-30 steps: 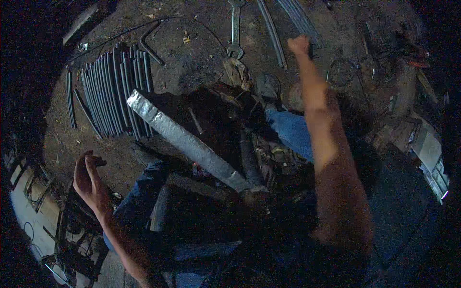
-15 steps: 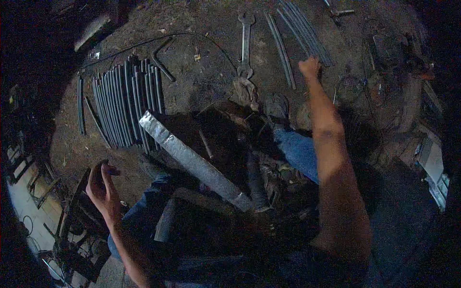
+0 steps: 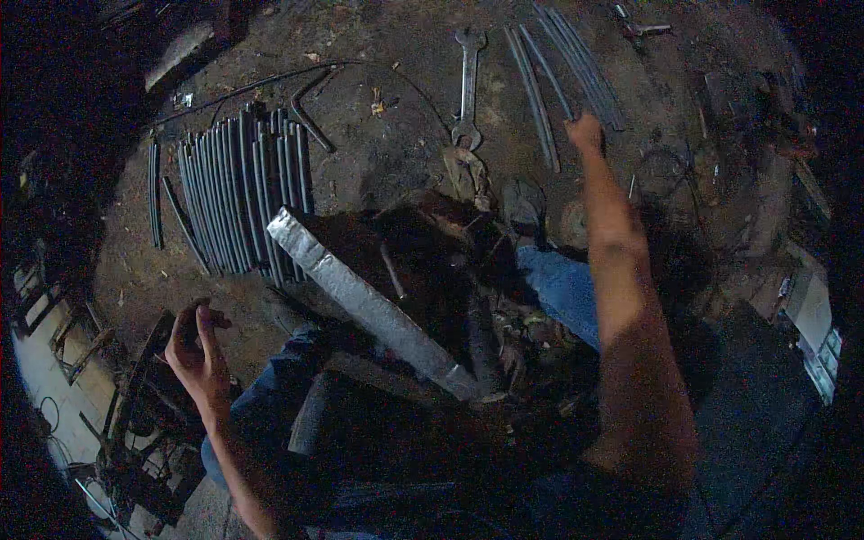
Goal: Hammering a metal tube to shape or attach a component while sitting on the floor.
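Head view, the only one. Seated on dirt ground (image 3: 387, 162), I stretch my right hand (image 3: 585, 133) forward to a fan of long thin metal rods (image 3: 562, 67) lying at the far side. Over the last second this hand has travelled from the near ends of the rods further up and to the right, and it now rests at or on the lower end of one of them. Its fingers are turned away from the camera, so I cannot tell whether they have closed on a rod or merely touch it. The reach thus appears to have arrived at the rods, but a pick-up is not confirmed.

My left hand (image 3: 200, 346) is raised at my left side, fingers loosely spread, empty, touching nothing. It has drifted slightly inward and has taken up no object.

A flat grey metal bar (image 3: 369, 306) lies slantwise over dark stock in front of my knees and has not moved. To the left, a row of dark bars (image 3: 238, 193) lies side by side on the ground, well apart from either hand. A large open-ended spanner (image 3: 466, 85) lies just left of the rods, untouched. Dim light blurs the small clutter at the right rim.
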Action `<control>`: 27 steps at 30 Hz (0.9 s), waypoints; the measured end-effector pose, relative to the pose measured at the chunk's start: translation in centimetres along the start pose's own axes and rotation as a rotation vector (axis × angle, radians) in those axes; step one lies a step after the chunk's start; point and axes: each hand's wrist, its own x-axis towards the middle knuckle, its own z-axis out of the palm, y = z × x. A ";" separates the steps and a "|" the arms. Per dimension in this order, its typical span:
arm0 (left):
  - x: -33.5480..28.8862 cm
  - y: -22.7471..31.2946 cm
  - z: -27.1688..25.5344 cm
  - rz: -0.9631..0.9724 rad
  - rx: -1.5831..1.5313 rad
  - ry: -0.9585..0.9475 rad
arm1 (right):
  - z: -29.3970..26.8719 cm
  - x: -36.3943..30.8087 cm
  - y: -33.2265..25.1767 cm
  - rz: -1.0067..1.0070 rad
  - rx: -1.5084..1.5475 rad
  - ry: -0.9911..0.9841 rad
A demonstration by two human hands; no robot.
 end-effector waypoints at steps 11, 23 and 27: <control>-0.9 0.9 -2.3 0.114 -0.121 -0.003 | -1.6 -0.2 -2.2 -0.204 0.134 0.182; -4.3 2.6 -5.5 0.262 -0.255 0.062 | -21.3 -15.2 -9.7 0.044 0.803 -0.198; -5.2 3.0 -5.8 0.407 -0.328 0.109 | -27.0 -23.3 -12.3 -0.088 0.962 -0.231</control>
